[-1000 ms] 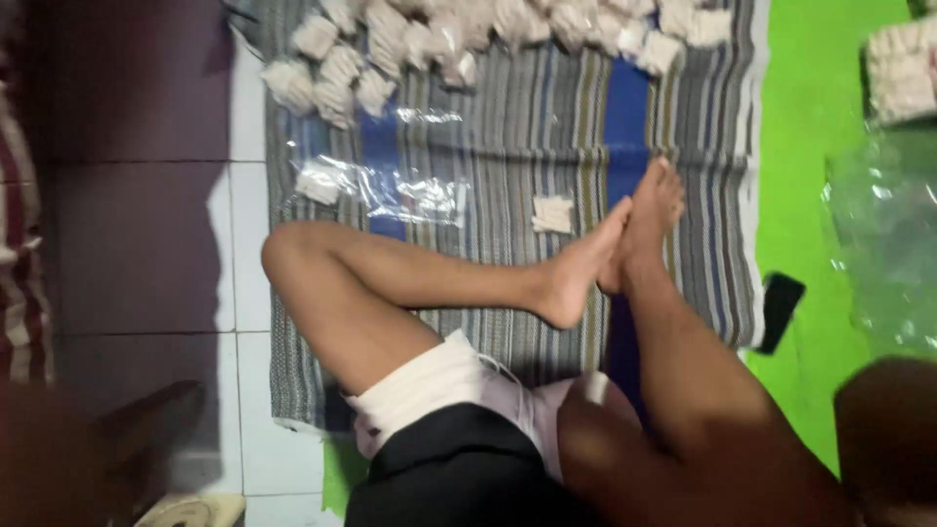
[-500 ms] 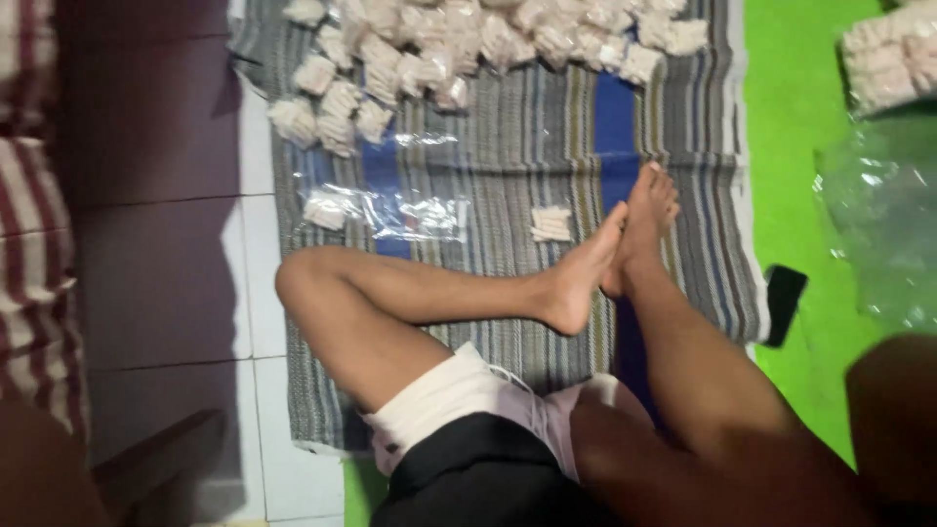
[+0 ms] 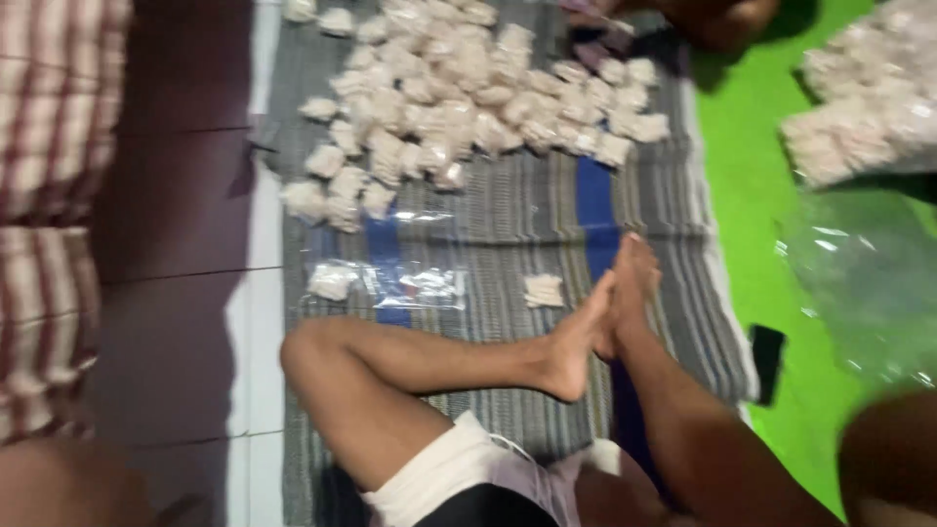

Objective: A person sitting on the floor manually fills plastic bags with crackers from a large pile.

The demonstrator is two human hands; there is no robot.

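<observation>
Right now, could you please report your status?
Left hand, right hand blurred at bottom corners, grip unclear. Clear plastic bag nearest right hand. White packets piled on striped cloth beyond crossed legs.

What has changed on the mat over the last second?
Mostly the view: the head camera tilted up and left, so the pile of small white packets shows more fully and another person's hand comes into view at the top. The striped cloth, the clear bags, the single packet and the crossed legs lie as before. Nothing was picked up or released.
</observation>
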